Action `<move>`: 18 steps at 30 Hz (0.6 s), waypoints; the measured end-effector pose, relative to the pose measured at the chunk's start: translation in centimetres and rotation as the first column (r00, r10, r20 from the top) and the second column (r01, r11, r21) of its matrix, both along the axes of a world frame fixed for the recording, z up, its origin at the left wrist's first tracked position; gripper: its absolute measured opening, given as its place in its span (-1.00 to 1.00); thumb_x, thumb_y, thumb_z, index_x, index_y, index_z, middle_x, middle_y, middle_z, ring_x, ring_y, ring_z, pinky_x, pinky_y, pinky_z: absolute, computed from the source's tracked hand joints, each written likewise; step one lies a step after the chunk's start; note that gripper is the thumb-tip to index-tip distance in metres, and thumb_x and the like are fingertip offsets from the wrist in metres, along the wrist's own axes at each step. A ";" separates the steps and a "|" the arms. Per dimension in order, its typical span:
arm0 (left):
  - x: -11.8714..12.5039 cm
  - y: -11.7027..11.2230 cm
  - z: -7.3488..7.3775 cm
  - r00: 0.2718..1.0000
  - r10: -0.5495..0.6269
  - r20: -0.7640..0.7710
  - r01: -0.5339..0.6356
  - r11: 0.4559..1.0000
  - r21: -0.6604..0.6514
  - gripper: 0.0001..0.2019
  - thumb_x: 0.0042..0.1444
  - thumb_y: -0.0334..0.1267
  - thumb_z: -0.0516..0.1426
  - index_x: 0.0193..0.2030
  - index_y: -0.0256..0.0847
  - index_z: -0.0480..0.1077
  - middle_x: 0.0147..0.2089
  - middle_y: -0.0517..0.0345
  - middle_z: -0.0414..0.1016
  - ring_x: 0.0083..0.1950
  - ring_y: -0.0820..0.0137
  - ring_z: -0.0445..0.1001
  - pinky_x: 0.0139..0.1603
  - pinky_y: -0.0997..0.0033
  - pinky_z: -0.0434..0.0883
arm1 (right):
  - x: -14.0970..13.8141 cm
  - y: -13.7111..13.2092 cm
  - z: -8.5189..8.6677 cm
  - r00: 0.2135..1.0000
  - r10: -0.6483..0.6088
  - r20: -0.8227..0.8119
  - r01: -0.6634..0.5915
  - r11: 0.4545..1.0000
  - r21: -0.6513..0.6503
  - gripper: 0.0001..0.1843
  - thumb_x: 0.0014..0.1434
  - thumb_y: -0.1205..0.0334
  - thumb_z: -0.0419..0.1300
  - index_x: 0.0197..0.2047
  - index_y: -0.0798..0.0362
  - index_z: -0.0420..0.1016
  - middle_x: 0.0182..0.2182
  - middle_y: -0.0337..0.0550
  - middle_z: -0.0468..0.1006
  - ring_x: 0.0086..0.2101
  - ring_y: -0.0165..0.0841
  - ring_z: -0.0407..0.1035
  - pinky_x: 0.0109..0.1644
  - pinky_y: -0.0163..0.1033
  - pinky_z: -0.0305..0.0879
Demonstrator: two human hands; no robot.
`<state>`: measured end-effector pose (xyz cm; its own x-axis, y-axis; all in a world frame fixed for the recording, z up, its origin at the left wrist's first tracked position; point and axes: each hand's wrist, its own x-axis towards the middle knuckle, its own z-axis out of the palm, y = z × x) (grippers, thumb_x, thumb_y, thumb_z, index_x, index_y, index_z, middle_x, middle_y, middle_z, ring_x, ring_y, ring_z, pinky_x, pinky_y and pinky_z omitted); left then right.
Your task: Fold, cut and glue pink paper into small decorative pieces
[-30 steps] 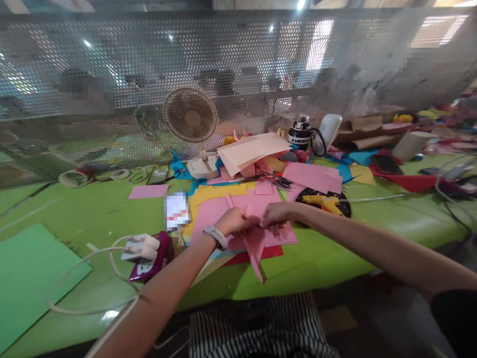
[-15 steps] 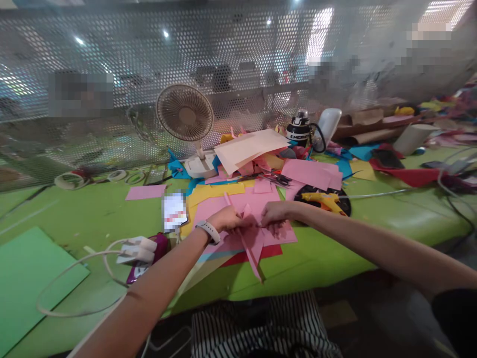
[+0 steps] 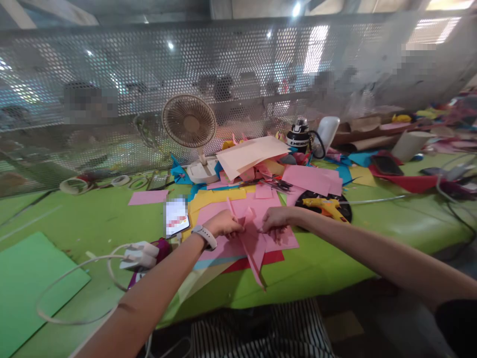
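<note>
A folded pink paper shape (image 3: 255,248) with pointed ends lies between my hands, over flat pink sheets (image 3: 214,248). My left hand (image 3: 225,223), with a white band at the wrist, is closed on its left side. Fingers of my right hand (image 3: 276,220) are pinched together at its right edge. Beneath the pink sheets, yellow paper (image 3: 203,199), red paper (image 3: 274,261) and pale blue paper stick out.
A phone (image 3: 176,217) and white plugs (image 3: 139,254) lie left of the papers. A yellow glue gun (image 3: 326,206) rests on a black round plate at right. Behind stand a fan (image 3: 190,122), a black bottle (image 3: 298,136) and scissors among paper scraps. Green sheet (image 3: 37,288) at far left.
The camera has tilted up slightly, so the scene sits lower. My right hand is a little farther from my left; both remain at the pink paper shape.
</note>
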<state>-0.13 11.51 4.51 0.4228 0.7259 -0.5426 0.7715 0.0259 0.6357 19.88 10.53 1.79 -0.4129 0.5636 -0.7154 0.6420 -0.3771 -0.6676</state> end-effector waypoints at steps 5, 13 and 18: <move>-0.2 -0.3 0.3 1.000 0.005 0.001 -0.005 1.000 0.001 -0.77 -0.16 -0.23 0.17 -0.71 -0.29 0.31 -0.76 0.22 0.31 -0.70 0.54 0.25 -0.65 0.58 0.17 | -0.1 0.0 0.4 1.000 -0.014 -0.020 0.013 1.000 -0.025 -0.78 0.01 0.29 0.19 -0.60 0.18 0.36 -0.74 -0.14 0.51 -0.75 -0.42 0.37 -0.77 -0.48 0.05; -0.7 0.2 -0.5 1.000 -0.005 0.015 0.005 1.000 0.002 -0.69 -0.17 -0.10 0.18 -0.71 -0.27 0.28 -0.78 0.23 0.27 -0.72 0.53 0.23 -0.68 0.57 0.15 | 0.1 -0.1 0.0 0.994 -0.066 -0.083 0.065 0.998 -0.015 -0.85 0.00 0.37 0.14 -0.55 0.22 0.43 -0.73 -0.11 0.52 -0.72 -0.41 0.40 -0.75 -0.49 0.15; -0.9 -0.9 -1.0 0.999 0.016 0.032 -0.018 0.998 0.063 -0.59 -0.13 0.07 0.13 -0.69 -0.25 0.24 -0.76 0.25 0.24 -0.70 0.51 0.26 -0.69 0.57 0.14 | 0.8 -1.2 -0.5 0.976 -0.120 -0.180 0.137 0.987 0.081 -0.85 0.02 0.37 0.13 -0.56 0.17 0.37 -0.73 -0.18 0.51 -0.71 -0.45 0.40 -0.68 -0.50 0.26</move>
